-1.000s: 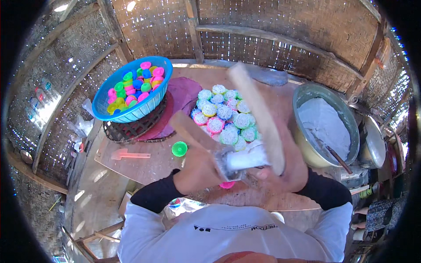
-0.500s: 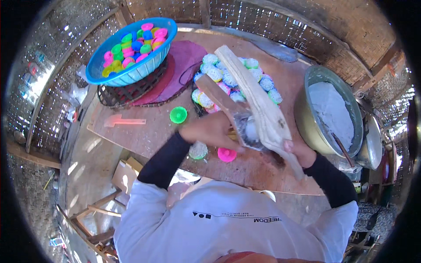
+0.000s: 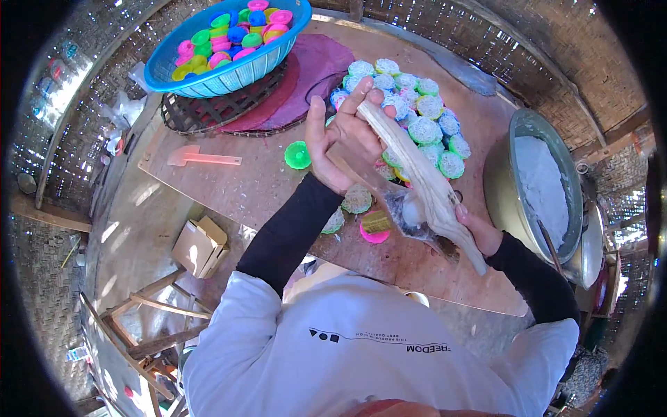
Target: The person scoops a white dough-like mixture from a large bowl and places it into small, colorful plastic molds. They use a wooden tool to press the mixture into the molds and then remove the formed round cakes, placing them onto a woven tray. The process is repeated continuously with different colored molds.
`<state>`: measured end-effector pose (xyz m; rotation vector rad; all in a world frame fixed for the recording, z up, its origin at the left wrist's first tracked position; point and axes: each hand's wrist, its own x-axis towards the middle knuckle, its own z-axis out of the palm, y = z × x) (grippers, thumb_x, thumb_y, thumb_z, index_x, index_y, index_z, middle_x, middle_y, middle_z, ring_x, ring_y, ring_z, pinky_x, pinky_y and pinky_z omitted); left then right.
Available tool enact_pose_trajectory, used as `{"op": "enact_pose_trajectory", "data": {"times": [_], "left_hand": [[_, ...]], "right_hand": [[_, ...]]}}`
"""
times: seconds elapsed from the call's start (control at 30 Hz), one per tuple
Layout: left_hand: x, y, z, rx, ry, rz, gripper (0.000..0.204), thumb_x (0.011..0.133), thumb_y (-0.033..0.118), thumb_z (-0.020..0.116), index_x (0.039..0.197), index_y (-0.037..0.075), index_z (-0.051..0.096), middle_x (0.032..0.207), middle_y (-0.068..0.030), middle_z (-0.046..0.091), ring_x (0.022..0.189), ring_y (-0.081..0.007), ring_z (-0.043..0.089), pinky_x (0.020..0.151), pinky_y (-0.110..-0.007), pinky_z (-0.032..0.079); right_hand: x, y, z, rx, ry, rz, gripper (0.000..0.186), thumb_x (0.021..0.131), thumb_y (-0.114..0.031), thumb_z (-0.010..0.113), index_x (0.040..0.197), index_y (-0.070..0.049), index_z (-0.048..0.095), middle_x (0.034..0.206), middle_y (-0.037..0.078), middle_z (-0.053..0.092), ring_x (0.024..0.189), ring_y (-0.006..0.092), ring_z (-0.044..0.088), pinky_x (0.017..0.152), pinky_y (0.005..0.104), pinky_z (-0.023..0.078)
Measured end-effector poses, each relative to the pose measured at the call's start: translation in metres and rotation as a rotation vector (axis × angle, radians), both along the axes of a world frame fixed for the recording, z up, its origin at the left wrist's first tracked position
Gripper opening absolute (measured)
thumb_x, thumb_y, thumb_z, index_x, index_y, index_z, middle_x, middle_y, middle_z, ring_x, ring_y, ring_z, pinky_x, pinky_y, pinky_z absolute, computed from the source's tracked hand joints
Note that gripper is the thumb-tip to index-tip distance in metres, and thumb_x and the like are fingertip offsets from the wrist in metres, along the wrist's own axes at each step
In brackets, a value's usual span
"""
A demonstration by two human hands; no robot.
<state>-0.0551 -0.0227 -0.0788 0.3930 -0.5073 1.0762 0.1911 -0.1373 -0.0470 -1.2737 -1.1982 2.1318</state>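
Observation:
A hinged wooden press is held over the table, with a long pale upper bar (image 3: 417,163) and a flatter brown lower piece (image 3: 353,167). A white doughy lump (image 3: 414,209) sits between them in clear plastic. My right hand (image 3: 481,231) grips the press near its lower right end. My left hand (image 3: 347,135) is palm up at the upper ends of the bars, fingers spread. Under the press a brass-coloured cylinder (image 3: 377,222) shows above a pink cup mould (image 3: 375,236). Two moulds topped with white strands, one a filled mould (image 3: 357,199), lie beside it.
Several filled moulds (image 3: 425,130) cluster at the back. An empty green mould (image 3: 297,155) and an orange spatula (image 3: 201,158) lie left. A blue basket (image 3: 236,69) of coloured moulds stands far left on a woven tray (image 3: 208,111). At right is a metal basin (image 3: 504,174) of white dough.
My left hand has moved from beside the press's middle up to its far end, and its fingers have spread. My right hand keeps its grip. The view has shifted slightly.

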Motion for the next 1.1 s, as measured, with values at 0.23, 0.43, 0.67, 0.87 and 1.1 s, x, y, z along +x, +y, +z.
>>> {"op": "enact_pose_trajectory", "data": {"times": [0.23, 0.43, 0.67, 0.87, 1.1], "left_hand": [[-0.008, -0.009, -0.001, 0.029, 0.046, 0.056, 0.055, 0.089, 0.054, 0.045, 0.122, 0.01, 0.044, 0.098, -0.0018, 0.047, 0.099, -0.0217, 0.046, 0.087, -0.042, 0.04], [-0.009, -0.009, -0.029, -0.142, 0.108, 0.01, 0.032, 0.09, 0.042, 0.048, 0.103, 0.013, 0.043, 0.086, 0.0021, 0.047, 0.089, -0.0186, 0.047, 0.077, -0.037, 0.042], [-0.02, -0.001, -0.042, -0.141, 0.026, -0.125, 0.025, 0.088, 0.04, 0.049, 0.09, 0.015, 0.043, 0.075, 0.0017, 0.047, 0.084, -0.0202, 0.05, 0.073, -0.037, 0.043], [-0.018, -0.007, -0.054, -0.2, 0.098, 0.029, 0.025, 0.088, 0.04, 0.048, 0.089, 0.015, 0.043, 0.072, 0.0021, 0.048, 0.082, -0.0203, 0.051, 0.072, -0.037, 0.045], [-0.01, -0.002, -0.064, -0.277, 0.032, -0.103, 0.022, 0.089, 0.037, 0.048, 0.089, 0.015, 0.043, 0.07, 0.0023, 0.049, 0.079, -0.0209, 0.053, 0.069, -0.038, 0.046]], "right_hand": [[-0.006, 0.006, 0.002, -0.023, -0.008, 0.166, 0.068, 0.091, -0.06, 0.034, 0.125, -0.003, 0.042, 0.106, 0.012, 0.056, 0.093, 0.0161, 0.056, 0.083, 0.0292, 0.046], [0.0, 0.005, -0.017, -0.03, -0.21, 0.146, 0.068, 0.089, -0.063, 0.034, 0.112, -0.002, 0.052, 0.086, 0.008, 0.06, 0.075, 0.0155, 0.059, 0.069, 0.0304, 0.048], [-0.014, 0.005, -0.019, 0.154, -0.442, 0.205, 0.062, 0.092, -0.056, 0.034, 0.088, -0.001, 0.061, 0.07, 0.006, 0.06, 0.064, 0.0133, 0.058, 0.059, 0.0278, 0.046], [-0.022, 0.003, -0.003, 0.092, -0.418, 0.208, 0.063, 0.091, -0.056, 0.037, 0.086, 0.001, 0.063, 0.068, 0.007, 0.061, 0.061, 0.0141, 0.058, 0.058, 0.0278, 0.046], [-0.009, 0.01, -0.002, 0.245, -0.608, 0.249, 0.071, 0.089, -0.06, 0.039, 0.084, 0.005, 0.064, 0.066, 0.011, 0.061, 0.061, 0.0173, 0.059, 0.058, 0.0307, 0.046]]}}
